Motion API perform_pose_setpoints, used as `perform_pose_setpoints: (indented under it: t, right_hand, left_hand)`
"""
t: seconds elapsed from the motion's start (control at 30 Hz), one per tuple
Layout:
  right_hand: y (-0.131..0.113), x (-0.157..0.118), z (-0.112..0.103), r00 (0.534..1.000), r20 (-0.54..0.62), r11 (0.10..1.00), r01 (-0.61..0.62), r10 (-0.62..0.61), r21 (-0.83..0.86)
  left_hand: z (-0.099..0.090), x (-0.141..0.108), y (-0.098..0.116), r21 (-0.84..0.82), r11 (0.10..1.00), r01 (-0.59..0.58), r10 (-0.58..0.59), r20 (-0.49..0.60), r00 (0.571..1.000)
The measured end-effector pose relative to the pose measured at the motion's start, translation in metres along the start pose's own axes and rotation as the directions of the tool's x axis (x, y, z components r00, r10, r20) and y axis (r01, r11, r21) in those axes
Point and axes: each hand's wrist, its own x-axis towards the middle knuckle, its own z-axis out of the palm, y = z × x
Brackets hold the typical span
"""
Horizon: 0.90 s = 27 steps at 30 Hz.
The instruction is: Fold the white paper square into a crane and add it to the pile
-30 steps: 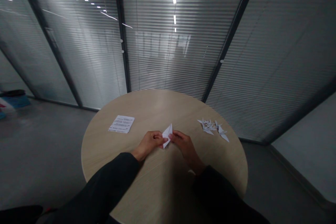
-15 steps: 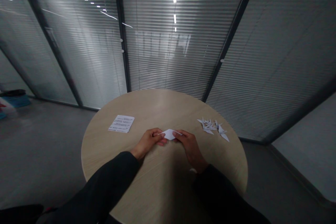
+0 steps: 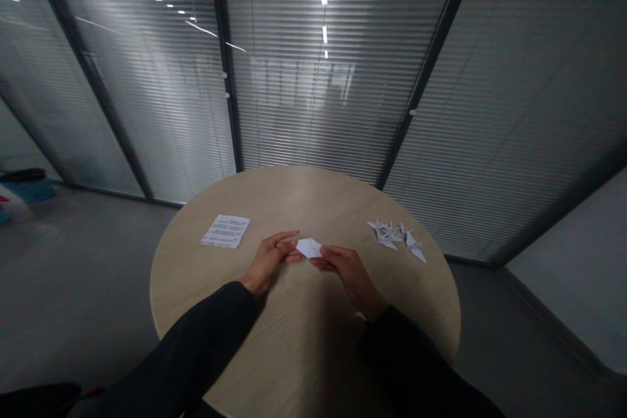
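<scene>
- Head view, left hand [image 3: 268, 260]: the fingers are loosely parted and reach to the right, with the thumb lower and the index finger higher. The left tip of the paper sits at the fingertips, but I cannot tell whether they grip it.
- Right hand [image 3: 350, 272]: the thumb and fingers are drawn together, pinching the paper's right end from below and the near side.
- Folded white paper [image 3: 309, 248]: this flat, diamond-shaped piece is held just above the tabletop, between the two hands. Its long axis runs almost straight across the view, tilting slightly down to the right. It lies ahead of both forearms, and each hand is at one tip, with neither clearly nearer.
- Round wooden tabletop [image 3: 304, 192]: its pale grain stretches beneath the hands and out to a curved rim.
- Printed paper sheet [image 3: 225, 231]: it lies flat to the left, well beyond the left hand.
- Small heap of folded paper cranes [image 3: 396, 237]: it sits to the right, beyond the right hand and near the table's far edge.
- Black sleeves [image 3: 196, 339]: they cover both forearms.
- Glass partition with slatted blinds [image 3: 313, 104]: it stands beyond the table.
</scene>
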Motion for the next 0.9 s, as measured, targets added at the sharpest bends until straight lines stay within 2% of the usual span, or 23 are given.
perform_pose_setpoints:
  t: [0.13,0.27,0.43,0.57,0.7,0.77,0.8,0.83,0.9]
  right_hand:
    - [0.001,0.0,0.002,0.999,-0.005,0.999,0.035,-0.035,-0.003]
    - [0.0,-0.001,0.003,0.997,-0.029,0.998,0.064,-0.065,-0.026]
    - [0.0,-0.001,0.005,0.99,-0.027,0.967,0.127,-0.136,-0.22]
    - [-0.001,-0.002,0.007,0.98,0.01,0.925,0.193,-0.2,-0.326]
    - [0.002,-0.004,0.01,0.975,-0.011,0.869,0.193,-0.222,-0.456]
    - [0.004,-0.005,0.011,0.936,-0.071,0.786,0.246,-0.344,-0.568]
    - [0.005,-0.005,0.012,0.893,-0.077,0.725,0.307,-0.444,-0.616]
    - [0.006,-0.006,0.012,0.837,-0.045,0.649,0.387,-0.545,-0.655]
    - [0.006,-0.008,0.014,0.722,0.099,0.47,0.542,-0.685,-0.696]
  left_hand:
    - [0.002,-0.002,0.002,-0.012,1.0,-0.014,0.014,-0.012,1.0]
    - [0.003,-0.005,-0.001,-0.054,0.998,-0.026,0.028,0.028,0.999]
    - [0.003,-0.005,-0.009,-0.098,0.993,0.06,-0.051,0.085,0.995]
    - [0.002,-0.002,-0.013,-0.037,0.995,0.088,-0.078,0.217,0.973]
    - [0.0,0.0,-0.014,-0.018,0.996,0.092,-0.086,0.193,0.977]
    - [-0.001,0.001,-0.015,0.001,0.995,0.101,-0.099,0.161,0.982]
    - [-0.002,0.001,-0.015,0.009,0.995,0.103,-0.103,0.148,0.984]
    - [-0.003,0.001,-0.015,0.017,0.995,0.102,-0.103,0.14,0.985]
    - [-0.004,0.002,-0.016,0.028,0.996,0.09,-0.094,0.145,0.985]
